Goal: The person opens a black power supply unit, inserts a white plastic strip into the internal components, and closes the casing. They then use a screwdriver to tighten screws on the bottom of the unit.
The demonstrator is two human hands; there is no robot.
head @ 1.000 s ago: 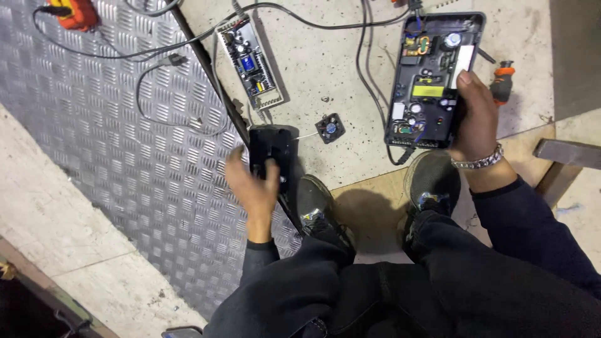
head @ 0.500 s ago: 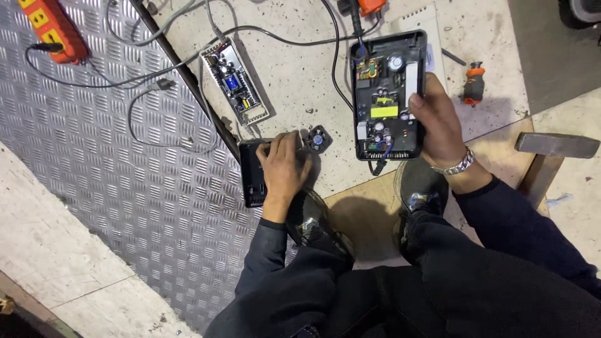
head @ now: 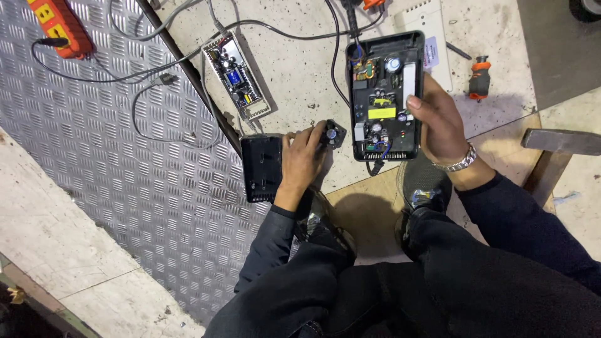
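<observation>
The right hand (head: pixel 441 119) grips the open black box (head: pixel 385 94) by its right edge, lifted over the stone floor (head: pixel 300 75). Its green board looks stiff but easy to break, so the plastic edges are the safe place to hold. The left hand (head: pixel 303 159) pinches a small black fan (head: pixel 333 133) lying on the floor. It looks light, with thin blades.
</observation>
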